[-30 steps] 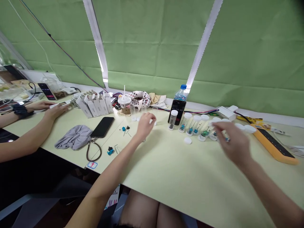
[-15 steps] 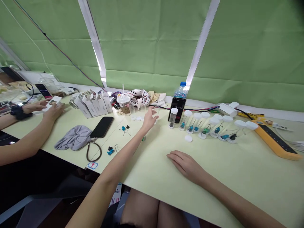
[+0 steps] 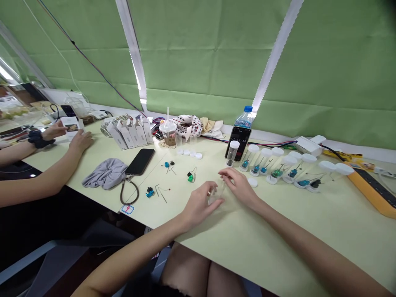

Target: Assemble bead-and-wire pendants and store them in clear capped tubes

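My left hand is closed round a small clear plastic tube above the front of the table. My right hand has come up to the tube's far end, its curled fingertips on it; the fingers partly hide the contact. Left of my hands lie three little groups of metal parts: a green piece with thin bent wires, a blue-and-black piece with hex keys, and another blue piece beside a black one. A loose white cap lies to the right of my right hand.
Several capped clear tubes with coloured parts stand at right, before a phone and a bottle. White caps lie near a drink cup. At left are a phone, grey cloth and another person's hands.
My left hand has come back from the rear of the table with a clear tube. My right hand has lifted and moved to meet it. The view has shifted slightly left.
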The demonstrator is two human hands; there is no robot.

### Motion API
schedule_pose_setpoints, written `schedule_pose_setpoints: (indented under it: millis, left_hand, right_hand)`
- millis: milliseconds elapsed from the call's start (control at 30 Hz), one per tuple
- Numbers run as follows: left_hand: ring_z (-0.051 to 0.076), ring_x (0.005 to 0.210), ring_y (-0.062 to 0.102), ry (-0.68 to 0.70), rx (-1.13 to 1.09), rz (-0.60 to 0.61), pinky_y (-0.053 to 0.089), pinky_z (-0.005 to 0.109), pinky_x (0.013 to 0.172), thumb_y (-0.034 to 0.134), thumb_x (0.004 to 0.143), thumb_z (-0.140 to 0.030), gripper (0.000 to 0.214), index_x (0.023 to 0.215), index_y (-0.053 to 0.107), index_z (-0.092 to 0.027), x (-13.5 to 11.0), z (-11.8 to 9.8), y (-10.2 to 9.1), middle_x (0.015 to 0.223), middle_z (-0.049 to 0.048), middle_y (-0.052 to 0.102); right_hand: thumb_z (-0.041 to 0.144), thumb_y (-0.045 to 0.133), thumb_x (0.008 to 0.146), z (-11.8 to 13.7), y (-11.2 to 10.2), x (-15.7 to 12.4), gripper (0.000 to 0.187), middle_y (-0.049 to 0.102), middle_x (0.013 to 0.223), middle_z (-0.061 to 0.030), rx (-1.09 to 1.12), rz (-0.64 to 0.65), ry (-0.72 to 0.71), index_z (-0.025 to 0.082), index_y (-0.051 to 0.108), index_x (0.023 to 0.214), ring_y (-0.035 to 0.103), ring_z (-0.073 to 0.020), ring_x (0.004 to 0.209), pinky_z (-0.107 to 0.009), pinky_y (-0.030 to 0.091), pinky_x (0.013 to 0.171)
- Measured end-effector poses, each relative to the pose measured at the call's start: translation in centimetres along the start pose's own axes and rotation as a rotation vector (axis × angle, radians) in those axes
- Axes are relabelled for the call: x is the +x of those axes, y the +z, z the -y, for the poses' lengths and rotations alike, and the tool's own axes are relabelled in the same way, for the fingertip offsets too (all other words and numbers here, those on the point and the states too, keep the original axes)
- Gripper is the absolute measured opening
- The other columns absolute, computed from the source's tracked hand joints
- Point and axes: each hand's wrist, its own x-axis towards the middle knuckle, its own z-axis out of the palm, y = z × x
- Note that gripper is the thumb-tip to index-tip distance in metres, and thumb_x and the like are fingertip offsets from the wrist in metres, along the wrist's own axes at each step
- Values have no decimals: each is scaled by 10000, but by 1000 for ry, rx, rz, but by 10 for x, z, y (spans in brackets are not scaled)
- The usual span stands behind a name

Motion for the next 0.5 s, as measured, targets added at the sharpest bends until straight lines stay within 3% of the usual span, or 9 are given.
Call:
schedule_pose_setpoints:
  millis: [133,267,367,500]
  left_hand:
    - [186,862,602,-24,41,81,455,307,767,526,879,-481,330,1074,462,-223,-11,4,4,979,35,627]
    - [196,809,616,-63,72,118,445,302,712,522,876,-502,341,1052,467,-215,-10,5,6,931,34,650]
    - [201,812,628,-68,94,115,446,301,710,523,874,-507,357,1064,469,-210,-10,5,7,946,46,660]
    - [192,796,634,-75,64,114,459,295,704,533,862,-530,383,1067,470,-212,-10,8,9,954,49,664]
  right_hand:
    - [173,390,929,-9,44,56,291,602,1126,-87,-51,54,-30,206,598,1130,587,-211,1044,-384,469,939]
    - [192,412,930,-21,79,95,416,447,1403,-133,-126,69,-28,189,489,1339,394,-274,1303,-480,351,1068]
    - [173,355,945,-27,92,109,451,377,1489,-151,-163,98,-35,132,441,1386,312,-286,1376,-495,308,1102]
    - [75,281,917,-34,94,108,520,371,1510,-143,-201,143,-35,99,400,1423,308,-262,1401,-478,279,1136]
